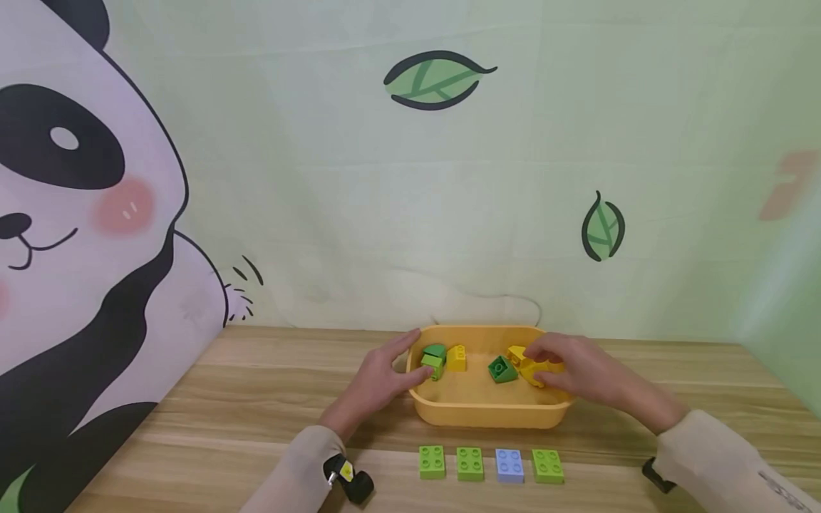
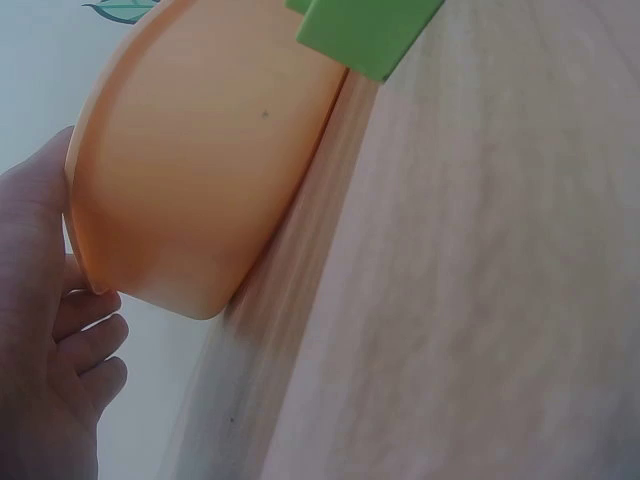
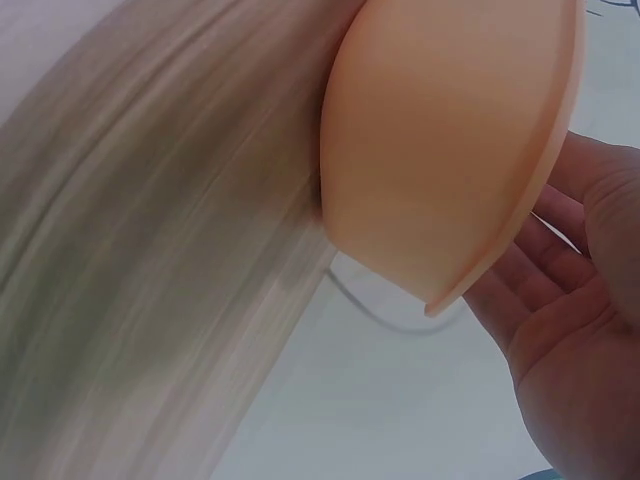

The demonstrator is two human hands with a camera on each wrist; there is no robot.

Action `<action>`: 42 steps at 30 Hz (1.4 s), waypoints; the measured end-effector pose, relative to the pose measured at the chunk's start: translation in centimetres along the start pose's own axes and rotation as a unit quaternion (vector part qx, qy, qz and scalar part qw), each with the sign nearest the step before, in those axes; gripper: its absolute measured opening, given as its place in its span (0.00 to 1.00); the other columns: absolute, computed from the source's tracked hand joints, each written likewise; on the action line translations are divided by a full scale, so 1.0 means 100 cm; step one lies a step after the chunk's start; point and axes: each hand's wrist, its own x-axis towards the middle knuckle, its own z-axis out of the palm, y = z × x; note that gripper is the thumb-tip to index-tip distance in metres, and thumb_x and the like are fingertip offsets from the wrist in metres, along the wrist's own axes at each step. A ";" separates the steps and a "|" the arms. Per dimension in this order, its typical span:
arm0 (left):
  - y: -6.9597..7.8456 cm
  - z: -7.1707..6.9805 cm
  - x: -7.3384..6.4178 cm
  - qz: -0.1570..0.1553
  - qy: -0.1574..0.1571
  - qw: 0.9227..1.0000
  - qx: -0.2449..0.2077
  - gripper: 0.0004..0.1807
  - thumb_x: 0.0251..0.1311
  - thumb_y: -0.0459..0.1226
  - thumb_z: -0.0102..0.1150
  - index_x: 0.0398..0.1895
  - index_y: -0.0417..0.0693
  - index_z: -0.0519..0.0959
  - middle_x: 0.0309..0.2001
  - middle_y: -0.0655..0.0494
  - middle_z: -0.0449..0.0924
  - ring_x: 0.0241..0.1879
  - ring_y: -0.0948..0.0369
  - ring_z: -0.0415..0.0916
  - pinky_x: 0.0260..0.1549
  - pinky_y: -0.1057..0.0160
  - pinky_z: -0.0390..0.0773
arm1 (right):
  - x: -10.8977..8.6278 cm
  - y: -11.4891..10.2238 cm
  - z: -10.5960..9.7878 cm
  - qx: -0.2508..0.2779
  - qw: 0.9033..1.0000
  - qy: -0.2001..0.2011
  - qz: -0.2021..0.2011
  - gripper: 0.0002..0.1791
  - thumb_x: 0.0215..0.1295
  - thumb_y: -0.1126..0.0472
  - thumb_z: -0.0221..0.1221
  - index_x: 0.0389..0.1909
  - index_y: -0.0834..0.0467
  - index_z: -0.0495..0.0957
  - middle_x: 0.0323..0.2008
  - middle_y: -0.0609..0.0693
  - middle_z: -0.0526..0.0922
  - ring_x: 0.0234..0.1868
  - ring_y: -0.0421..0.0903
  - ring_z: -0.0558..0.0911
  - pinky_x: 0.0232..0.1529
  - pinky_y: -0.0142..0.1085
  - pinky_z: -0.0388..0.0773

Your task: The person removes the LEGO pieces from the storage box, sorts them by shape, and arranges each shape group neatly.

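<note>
A yellow plastic basin (image 1: 487, 415) stands on the wooden table. My left hand (image 1: 381, 374) holds its left rim, the thumb inside beside a light green block (image 1: 432, 365) and the other fingers outside. Also in that end lie a dark green block (image 1: 435, 350) and a yellow block (image 1: 457, 358). My right hand (image 1: 580, 367) reaches over the right rim, thumb and index finger apart around yellow blocks (image 1: 531, 372). Next to them is a dark green sloped block (image 1: 502, 369). In the right wrist view, the basin wall (image 3: 440, 130) hides the fingertips.
In front of the basin, a spaced row holds a light green brick (image 1: 432, 462), another green brick (image 1: 470, 464), a blue brick (image 1: 509, 465) and a third green brick (image 1: 547, 466). Behind the table hangs a cloth backdrop (image 1: 333, 178) with a panda print.
</note>
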 end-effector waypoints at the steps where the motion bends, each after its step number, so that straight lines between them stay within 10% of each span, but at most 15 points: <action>1: 0.000 0.000 0.000 0.001 0.000 1.000 0.000 0.44 0.67 0.51 0.71 0.81 0.45 0.66 0.80 0.49 0.64 0.78 0.46 0.60 0.76 0.42 0.61 | 0.001 0.000 0.000 0.000 1.000 -0.002 0.002 0.15 0.67 0.67 0.71 0.53 0.64 0.84 0.50 0.57 0.88 0.49 0.56 0.86 0.54 0.54 0.86; 42: 0.002 -0.002 -0.001 0.003 -0.001 1.000 0.003 0.43 0.67 0.50 0.71 0.81 0.44 0.66 0.79 0.48 0.64 0.78 0.46 0.61 0.76 0.42 0.61 | 0.030 0.001 0.027 -0.058 0.998 -0.016 -0.017 0.18 0.65 0.68 0.70 0.56 0.62 0.85 0.52 0.54 0.86 0.47 0.50 0.84 0.53 0.48 0.86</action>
